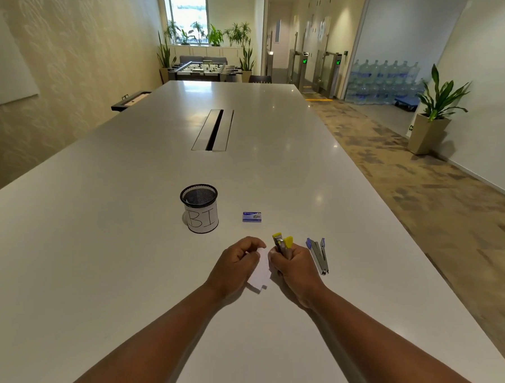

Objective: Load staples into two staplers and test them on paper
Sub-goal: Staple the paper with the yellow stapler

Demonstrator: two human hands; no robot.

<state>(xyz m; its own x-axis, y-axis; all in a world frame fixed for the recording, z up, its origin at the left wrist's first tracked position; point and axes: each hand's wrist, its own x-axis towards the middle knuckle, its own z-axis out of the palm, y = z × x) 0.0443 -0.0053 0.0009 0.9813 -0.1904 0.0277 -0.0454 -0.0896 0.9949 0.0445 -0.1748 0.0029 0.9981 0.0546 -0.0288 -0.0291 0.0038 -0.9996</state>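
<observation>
My right hand (pixel 294 266) grips a yellow-tipped metal stapler (pixel 284 244), its yellow ends pointing away from me. My left hand (pixel 237 264) pinches small white pieces of paper (pixel 261 274) just left of the stapler, above the white table (pixel 131 241). A second stapler with purple tips (pixel 319 253) lies flat on the table to the right of my right hand. A small blue staple box (pixel 251 217) sits a little farther away, closed as far as I can tell.
A black mesh cup (pixel 200 208) with a white label marked "BI" stands left of the staple box. A cable slot (pixel 213 130) is set in the table's middle. The table's right edge drops to carpeted floor with a potted plant (pixel 434 111).
</observation>
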